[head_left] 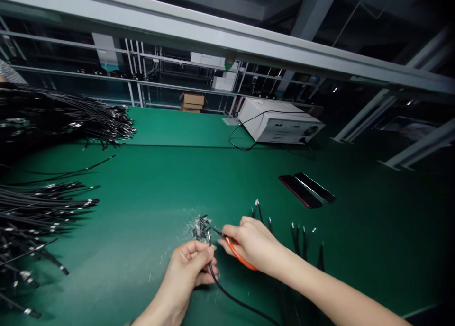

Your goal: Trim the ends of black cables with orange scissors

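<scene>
Between the thumb and fingers of my left hand [194,264] is a black cable [231,297], pinched near its stripped end, which points up and away from me. My right hand [254,243] is closed around an orange-handled cutting tool [241,257]. The tool's dark, narrow tip reaches left, close beside the cable's bare end; whether they touch I cannot tell. Just beyond the cable end lies a small heap of black offcuts [201,229] with pale, hair-like strands scattered around it. My right fingers hide part of the tool.
Thick bundles of black cables [46,207] lie along the left side. More cables with bare ends [298,236] sit right of and behind my right forearm. Two dark phone-like slabs [307,191] rest on the green table [170,174]. A white box-shaped machine [280,124] stands at the back.
</scene>
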{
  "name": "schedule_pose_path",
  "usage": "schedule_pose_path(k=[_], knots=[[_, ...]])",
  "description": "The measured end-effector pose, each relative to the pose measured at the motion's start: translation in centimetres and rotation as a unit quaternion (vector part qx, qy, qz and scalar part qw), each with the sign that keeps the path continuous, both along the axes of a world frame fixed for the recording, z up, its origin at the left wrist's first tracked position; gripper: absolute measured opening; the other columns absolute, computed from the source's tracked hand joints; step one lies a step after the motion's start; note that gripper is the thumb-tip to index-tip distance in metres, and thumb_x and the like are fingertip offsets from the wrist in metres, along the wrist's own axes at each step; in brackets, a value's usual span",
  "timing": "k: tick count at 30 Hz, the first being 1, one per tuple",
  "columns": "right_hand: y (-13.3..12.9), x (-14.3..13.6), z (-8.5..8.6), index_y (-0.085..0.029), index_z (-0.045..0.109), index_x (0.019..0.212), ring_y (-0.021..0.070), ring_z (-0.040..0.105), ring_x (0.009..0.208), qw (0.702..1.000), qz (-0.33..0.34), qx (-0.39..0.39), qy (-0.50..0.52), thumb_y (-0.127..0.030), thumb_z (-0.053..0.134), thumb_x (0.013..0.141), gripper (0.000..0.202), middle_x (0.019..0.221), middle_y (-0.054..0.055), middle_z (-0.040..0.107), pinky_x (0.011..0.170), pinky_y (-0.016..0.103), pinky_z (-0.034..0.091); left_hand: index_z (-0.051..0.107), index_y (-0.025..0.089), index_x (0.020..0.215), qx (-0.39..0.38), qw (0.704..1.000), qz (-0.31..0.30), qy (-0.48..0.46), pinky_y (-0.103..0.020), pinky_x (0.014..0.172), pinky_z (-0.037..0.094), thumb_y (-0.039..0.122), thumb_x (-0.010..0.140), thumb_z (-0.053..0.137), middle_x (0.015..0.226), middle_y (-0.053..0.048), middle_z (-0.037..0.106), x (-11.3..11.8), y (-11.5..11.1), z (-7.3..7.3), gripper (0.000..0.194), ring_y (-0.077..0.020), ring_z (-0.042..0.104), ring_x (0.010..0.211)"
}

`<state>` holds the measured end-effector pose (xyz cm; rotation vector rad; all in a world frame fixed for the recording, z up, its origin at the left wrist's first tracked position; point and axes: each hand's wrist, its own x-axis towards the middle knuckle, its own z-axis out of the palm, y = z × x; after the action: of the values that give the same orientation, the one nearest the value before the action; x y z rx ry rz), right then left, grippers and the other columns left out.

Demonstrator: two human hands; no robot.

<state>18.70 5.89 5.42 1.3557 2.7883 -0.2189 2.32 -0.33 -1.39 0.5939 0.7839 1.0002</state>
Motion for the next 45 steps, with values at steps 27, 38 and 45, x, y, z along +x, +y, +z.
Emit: schedule_pose_path(k=[27, 38, 45], knots=[[0.2, -1.6, 1.1, -0.009, 0.049, 0.081, 0.0091, 0.039, 0.035, 0.784, -0.104, -0.485, 0.374, -0.032, 0.047, 0.079, 0.023, 0.045, 0.0, 0.043, 0.035, 0.017, 0.028, 0.044, -0.002, 0.094, 0.025, 1.0, 0.005, -0.012, -0.02, 0.065, 0.047, 0.042, 0.075, 0.074, 0.085, -0.017, 0.047, -0.2, -0.2, 0.1, 0.056, -0.017, 0.051, 0.073], [3.1, -0.1, -0.1, -0.005, 0.049, 0.081, 0.0045, 0.033, 0.033, 0.681, -0.065, -0.647, 0.338, -0.028, 0.052, 0.078, 0.023, 0.045, -0.002, 0.035, 0.033, 0.015, 0.023, 0.052, -0.004, 0.104, 0.0, 0.997, -0.028, -0.069, -0.02, 0.065, 0.045, 0.042, 0.072, 0.076, 0.089, -0.019, 0.046, 0.0, -0.6, 2.3, 0.061, -0.0149, 0.048, 0.071], [1.9, -0.5, 1.0, -0.01, 0.049, 0.088, 0.0082, 0.039, 0.036, 0.765, -0.032, -0.577, 0.284, -0.038, 0.051, 0.077, 0.03, 0.048, -0.001, 0.041, 0.036, 0.018, 0.03, 0.048, -0.004, 0.091, -0.038, 0.997, -0.055, -0.043, -0.019, 0.058, 0.044, 0.04, 0.065, 0.081, 0.082, -0.017, 0.047, 0.0, -0.8, 2.3, 0.061, -0.0148, 0.049, 0.065]])
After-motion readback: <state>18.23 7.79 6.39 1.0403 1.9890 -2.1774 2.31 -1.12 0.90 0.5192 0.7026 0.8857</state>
